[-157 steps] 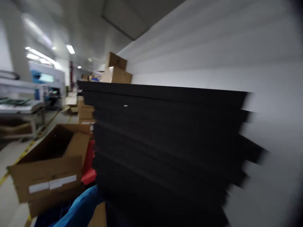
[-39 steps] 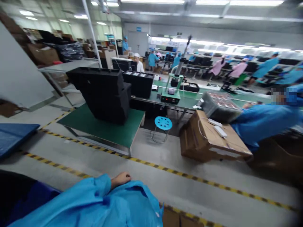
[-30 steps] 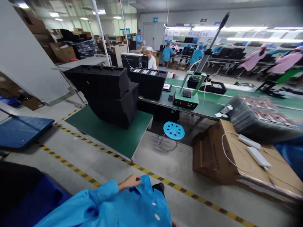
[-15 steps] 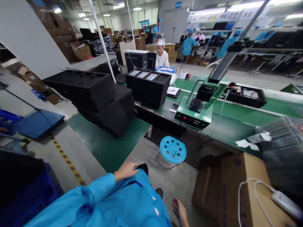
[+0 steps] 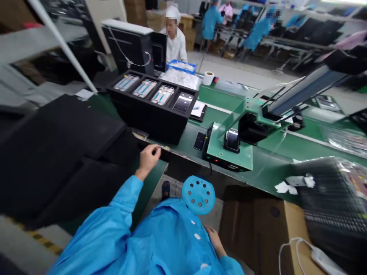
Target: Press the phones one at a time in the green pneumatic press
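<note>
My left hand (image 5: 149,160) is raised by the bench's front edge, below the black slotted tray (image 5: 149,126). Its fingers are loosely curled with a gap at the thumb, and nothing shows in them. In the tray stand three phone units with blue strips (image 5: 144,88) and one dark phone (image 5: 183,102). Low beside my blue smock hangs my right hand (image 5: 213,236), empty, its fingers loosely stretched and partly behind the cloth. A green press fixture (image 5: 226,152) holds a phone (image 5: 232,139) on its dark seat; another phone (image 5: 199,141) lies flat left of it.
A blue stool (image 5: 198,195) stands in front of me. Black foam blocks (image 5: 63,141) fill the left side. Cardboard boxes (image 5: 266,229), a white power strip (image 5: 323,259) and stacked black trays (image 5: 332,198) are at right. A person in white (image 5: 176,42) sits across the bench.
I am closer to the bench, and the view has turned downward. My left hand has left my smock and reached forward to the bench edge. My right hand has moved in against the smock.
</note>
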{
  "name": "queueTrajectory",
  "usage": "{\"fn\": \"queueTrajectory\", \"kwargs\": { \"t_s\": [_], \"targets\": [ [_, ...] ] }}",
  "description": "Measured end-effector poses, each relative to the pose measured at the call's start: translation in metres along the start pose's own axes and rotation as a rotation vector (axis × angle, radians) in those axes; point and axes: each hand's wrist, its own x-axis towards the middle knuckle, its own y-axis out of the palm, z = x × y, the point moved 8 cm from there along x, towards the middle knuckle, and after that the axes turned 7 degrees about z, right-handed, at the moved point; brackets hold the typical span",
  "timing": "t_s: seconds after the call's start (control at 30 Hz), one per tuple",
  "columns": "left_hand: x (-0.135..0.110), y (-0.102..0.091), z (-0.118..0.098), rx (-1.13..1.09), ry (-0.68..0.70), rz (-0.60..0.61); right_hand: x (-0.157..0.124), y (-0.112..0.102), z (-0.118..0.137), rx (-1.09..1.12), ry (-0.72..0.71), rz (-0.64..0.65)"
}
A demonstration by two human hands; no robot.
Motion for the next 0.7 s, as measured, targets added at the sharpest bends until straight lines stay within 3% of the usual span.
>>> {"fn": "queueTrajectory", "kwargs": {
  "t_s": [0.1,0.17,0.23,0.3,0.4,0.5,0.6,0.7],
  "targets": [
    [0.069,0.101,-0.066,-0.062,0.111,0.207,0.000,0.004,0.036,-0.052,-0.019,0.007],
    [0.114,0.165,-0.098,-0.068,0.088,0.295,-0.004,0.005,0.053,-0.105,-0.038,-0.009],
    [0.154,0.215,-0.117,-0.050,0.023,0.343,-0.014,0.003,0.063,-0.155,-0.048,-0.035],
    [0.181,0.248,-0.128,-0.018,-0.028,0.360,-0.027,-0.002,0.065,-0.181,-0.042,-0.062],
    [0.198,0.274,-0.141,0.040,-0.054,0.352,-0.043,-0.023,0.071,-0.169,-0.040,-0.122],
    [0.198,0.277,-0.152,0.090,-0.068,0.325,-0.037,-0.061,0.103,-0.134,-0.125,-0.157],
    [0.189,0.257,-0.167,0.115,-0.089,0.218,-0.008,-0.110,0.172,-0.129,-0.313,-0.115],
    [0.169,0.242,-0.209,0.116,-0.030,0.107,0.025,-0.152,0.252,-0.190,-0.544,-0.035]
  ]
}}
